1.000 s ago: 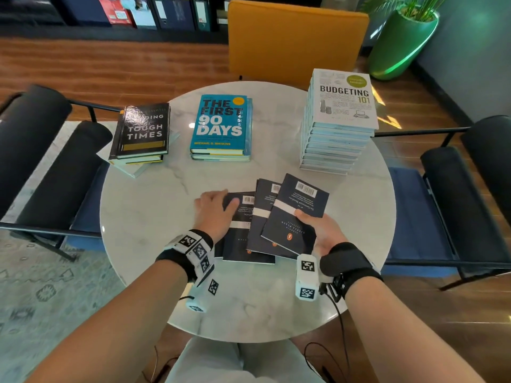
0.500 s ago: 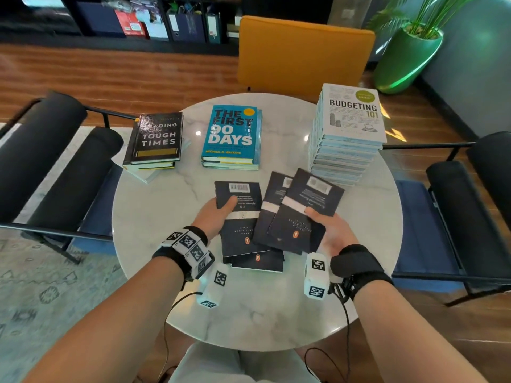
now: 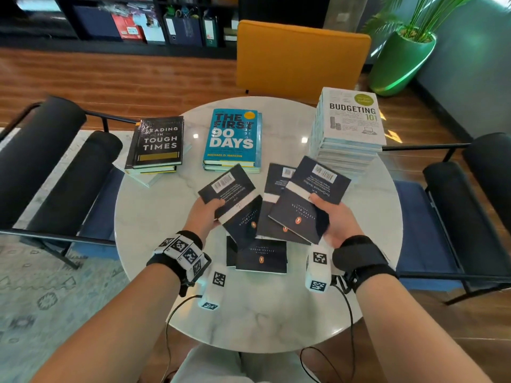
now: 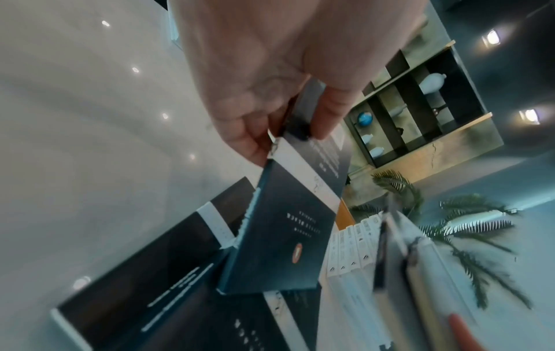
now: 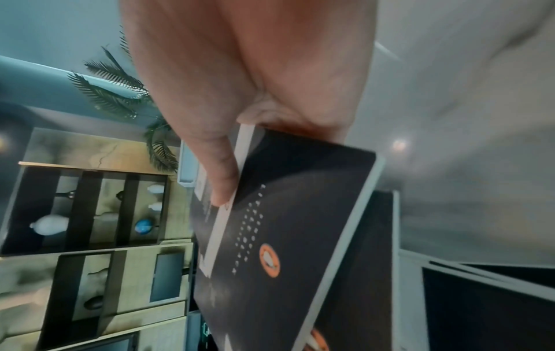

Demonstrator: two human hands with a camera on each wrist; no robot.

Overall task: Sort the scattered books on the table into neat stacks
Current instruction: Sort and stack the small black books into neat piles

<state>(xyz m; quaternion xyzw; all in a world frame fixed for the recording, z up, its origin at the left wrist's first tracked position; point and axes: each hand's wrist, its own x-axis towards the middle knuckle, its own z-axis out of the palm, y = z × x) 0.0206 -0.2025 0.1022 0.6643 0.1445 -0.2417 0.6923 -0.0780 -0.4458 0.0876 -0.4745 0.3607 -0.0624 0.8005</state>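
Several thin black paperbacks with an orange logo lie at the near middle of the round marble table (image 3: pixel 154 217). My left hand (image 3: pixel 206 214) pinches one black paperback (image 3: pixel 235 197) by its edge and holds it tilted above the table; the left wrist view shows the same black paperback (image 4: pixel 285 237) between thumb and fingers. My right hand (image 3: pixel 329 217) grips another black paperback (image 3: pixel 307 200), thumb on its cover, also lifted; that paperback (image 5: pixel 285 237) fills the right wrist view. A third black paperback (image 3: pixel 273 194) leans under it. More black paperbacks (image 3: pixel 260 255) lie flat near me.
Three stacks stand at the back: "Leading in Tough Times" (image 3: pixel 157 142) on the left, "The First 90 Days" (image 3: pixel 232 136) in the middle, a tall "Budgeting 101" pile (image 3: pixel 348 128) on the right. Black chairs flank the table; an orange chair (image 3: pixel 301 56) stands behind it.
My left hand went from resting on the flat paperbacks to lifting one off the table and turning it. My right hand raised its paperback higher.
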